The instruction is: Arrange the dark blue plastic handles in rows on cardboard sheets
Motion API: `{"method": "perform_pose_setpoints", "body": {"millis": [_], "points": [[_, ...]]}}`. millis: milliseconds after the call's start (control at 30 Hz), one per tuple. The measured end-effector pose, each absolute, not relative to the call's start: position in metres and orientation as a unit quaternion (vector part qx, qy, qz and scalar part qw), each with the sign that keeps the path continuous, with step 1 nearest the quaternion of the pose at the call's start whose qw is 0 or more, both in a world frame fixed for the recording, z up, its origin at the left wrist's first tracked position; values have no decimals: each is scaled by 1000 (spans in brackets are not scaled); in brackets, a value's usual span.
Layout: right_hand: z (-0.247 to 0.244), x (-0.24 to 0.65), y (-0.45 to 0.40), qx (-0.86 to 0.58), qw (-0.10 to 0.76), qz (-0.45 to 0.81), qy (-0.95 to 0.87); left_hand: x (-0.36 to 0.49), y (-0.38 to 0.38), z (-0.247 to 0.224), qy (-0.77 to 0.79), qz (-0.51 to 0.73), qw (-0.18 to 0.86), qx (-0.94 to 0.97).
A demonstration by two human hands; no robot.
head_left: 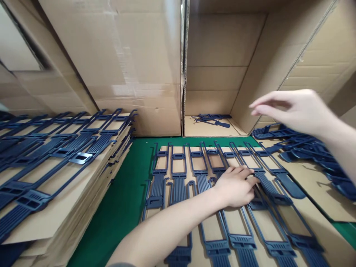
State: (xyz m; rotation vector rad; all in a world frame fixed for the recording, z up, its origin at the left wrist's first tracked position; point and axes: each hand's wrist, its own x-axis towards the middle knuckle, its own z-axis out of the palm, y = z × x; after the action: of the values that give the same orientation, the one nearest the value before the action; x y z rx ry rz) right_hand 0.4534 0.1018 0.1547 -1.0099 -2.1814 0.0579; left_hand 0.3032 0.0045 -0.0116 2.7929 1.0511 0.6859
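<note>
My left hand (236, 185) reaches across the front sheet, palm down, its fingers curled over one of the dark blue plastic frames (243, 237). The fingertips' exact grip is partly hidden. These flat frames have thin side rails, small hooks at the top and a ribbed tongue, and lie in overlapping rows on a cardboard sheet (319, 218). My right hand (294, 109) hangs in the air above the right side, thumb and fingers drawn together with nothing visible in them. Below it is a heap of similar dark blue pieces (314, 152).
At left stands a stack of cardboard sheets (91, 185) layered with more frames. A green surface (114, 207) shows between the stack and the front sheet. Behind is a closed carton face (133, 66); beside it, an open carton (222, 78) holds several loose pieces (217, 121).
</note>
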Motion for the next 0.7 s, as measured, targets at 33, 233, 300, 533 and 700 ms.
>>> {"method": "perform_pose_setpoints", "body": {"millis": [33, 233, 300, 533, 700], "points": [[148, 436, 118, -374, 330, 34, -866, 303, 4, -12, 343, 221, 39, 912], [52, 378, 224, -476, 74, -40, -876, 305, 4, -10, 343, 201, 32, 917], [28, 374, 245, -507, 65, -45, -858, 305, 4, -11, 344, 198, 29, 918], [-3, 368, 269, -531, 45, -61, -844, 307, 7, -14, 347, 161, 40, 923], [-12, 367, 272, -537, 61, -70, -839, 310, 9, -16, 352, 148, 58, 922]]}}
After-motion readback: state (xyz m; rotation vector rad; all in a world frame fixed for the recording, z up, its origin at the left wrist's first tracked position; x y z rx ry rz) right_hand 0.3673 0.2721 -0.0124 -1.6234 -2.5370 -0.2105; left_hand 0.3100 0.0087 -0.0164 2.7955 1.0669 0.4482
